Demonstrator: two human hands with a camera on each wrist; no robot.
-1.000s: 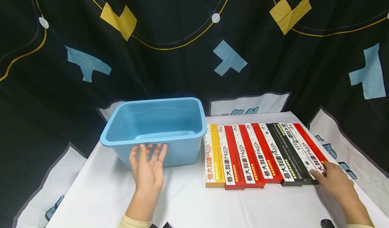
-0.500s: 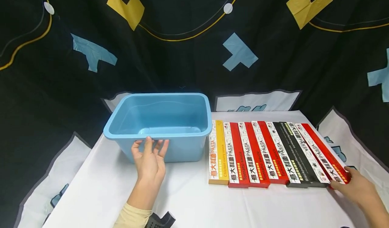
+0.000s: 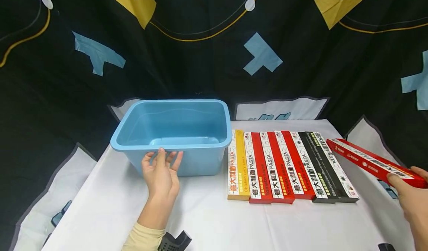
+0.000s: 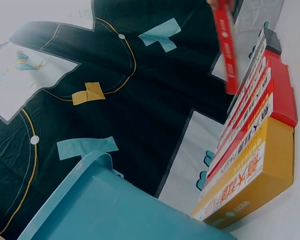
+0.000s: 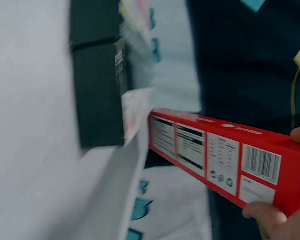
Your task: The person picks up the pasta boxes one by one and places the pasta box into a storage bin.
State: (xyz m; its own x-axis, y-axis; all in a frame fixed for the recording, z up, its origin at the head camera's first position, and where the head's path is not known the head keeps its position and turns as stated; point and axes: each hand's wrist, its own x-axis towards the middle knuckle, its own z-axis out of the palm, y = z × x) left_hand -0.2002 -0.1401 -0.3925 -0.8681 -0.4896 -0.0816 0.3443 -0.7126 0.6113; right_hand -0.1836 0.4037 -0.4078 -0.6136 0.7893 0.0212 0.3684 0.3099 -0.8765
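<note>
Where right hand grips red box, fingers cropped.

Seven pasta boxes, one blue tub

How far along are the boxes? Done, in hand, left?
Done: little, it seems; no box shows in the blue bin. In hand: the right hand holds a red pasta box, while the left hand touches the bin's near side. Left, if all are to move: six boxes lying side by side (one yellow, three red, two black), plus the held one.
</note>
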